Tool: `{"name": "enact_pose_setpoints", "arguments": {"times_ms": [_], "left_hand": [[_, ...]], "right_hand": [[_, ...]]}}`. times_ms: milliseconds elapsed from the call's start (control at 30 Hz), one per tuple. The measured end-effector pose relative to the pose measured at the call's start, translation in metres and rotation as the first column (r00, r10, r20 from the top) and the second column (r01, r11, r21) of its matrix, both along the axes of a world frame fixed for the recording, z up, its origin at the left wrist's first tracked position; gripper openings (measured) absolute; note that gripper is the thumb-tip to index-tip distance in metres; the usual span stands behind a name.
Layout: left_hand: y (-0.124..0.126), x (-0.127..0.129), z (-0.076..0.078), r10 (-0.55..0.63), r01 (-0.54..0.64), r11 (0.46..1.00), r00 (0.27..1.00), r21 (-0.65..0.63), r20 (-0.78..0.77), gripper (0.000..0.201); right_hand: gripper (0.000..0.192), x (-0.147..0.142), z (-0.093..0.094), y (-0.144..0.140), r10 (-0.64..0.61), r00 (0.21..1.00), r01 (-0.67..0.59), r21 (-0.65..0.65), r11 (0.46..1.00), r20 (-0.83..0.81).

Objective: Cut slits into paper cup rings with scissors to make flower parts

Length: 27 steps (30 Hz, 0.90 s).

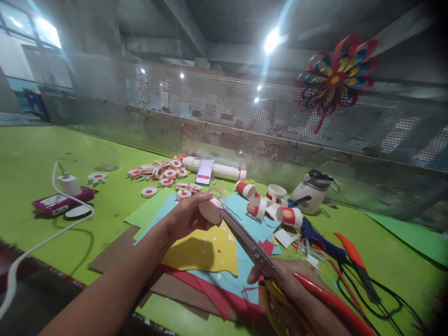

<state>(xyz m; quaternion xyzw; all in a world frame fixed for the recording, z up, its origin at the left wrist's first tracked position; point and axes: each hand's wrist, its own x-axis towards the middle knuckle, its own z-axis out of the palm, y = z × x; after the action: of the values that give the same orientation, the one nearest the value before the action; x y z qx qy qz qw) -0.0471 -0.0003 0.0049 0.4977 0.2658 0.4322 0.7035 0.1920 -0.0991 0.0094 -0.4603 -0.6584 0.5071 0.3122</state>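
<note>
- Bench (45, 154), green and wide, carries everything I can see: loose sheets of coloured paper (206, 252) fanned out under my hands, yellow on top of blue, red and brown.
- Behind the sheets lies a long white roll (224, 171) with a phone (204, 175) propped against it; to its left a scatter of finished red-and-white discs (164, 171), to its right a cluster of cut paper cups (276, 205) and a white jar (311, 192).
- Scissors (245, 240) come next: I hold them in my right hand (287, 284), fingers closed through the red handles. Their long axis runs from lower right up to the upper left, tips pointing away from me toward the cup.
- The blades look almost pressed together, their tips meeting the cup's rim; I cannot tell whether they bite paper at this instant.
- Paper cup (211, 210) sits above the yellow sheet, off the bench, pinched in my left hand (187, 215). It lies on its side, mouth turned right toward the blades, axis roughly level.
- My reading: I am partway through snipping the cup wall. The following cut calls for reopening the blades, turning the cup a little in the left grip, and keeping my thumb clear of the tips.
</note>
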Motion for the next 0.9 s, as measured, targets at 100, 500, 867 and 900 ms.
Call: {"name": "enact_pose_setpoints", "arguments": {"times_ms": [100, 500, 867, 900], "left_hand": [[0.003, 0.000, -0.002, 0.063, -0.061, 0.996, 0.997, 0.061, -0.041, 0.041], [0.009, 0.007, -0.002, 0.241, -0.251, 0.955, 0.967, 0.156, 0.080, 0.033], [0.001, 0.002, 0.003, 0.043, -0.083, 0.988, 0.960, 0.133, 0.278, 0.029], [0.000, 0.002, 0.003, 0.040, -0.081, 0.988, 0.958, 0.134, 0.282, 0.029]], "right_hand": [[0.048, 0.001, -0.002, -0.001, -0.114, 0.989, 0.107, 0.078, 0.991, 0.092], [0.058, -0.011, 0.009, -0.007, -0.147, 0.945, 0.066, 0.272, 0.960, 0.291], [0.052, -0.012, 0.011, -0.001, -0.080, 0.990, 0.069, 0.096, 0.993, 0.114], [0.049, -0.013, 0.013, -0.004, -0.074, 0.994, 0.065, 0.102, 0.993, 0.080]]}}
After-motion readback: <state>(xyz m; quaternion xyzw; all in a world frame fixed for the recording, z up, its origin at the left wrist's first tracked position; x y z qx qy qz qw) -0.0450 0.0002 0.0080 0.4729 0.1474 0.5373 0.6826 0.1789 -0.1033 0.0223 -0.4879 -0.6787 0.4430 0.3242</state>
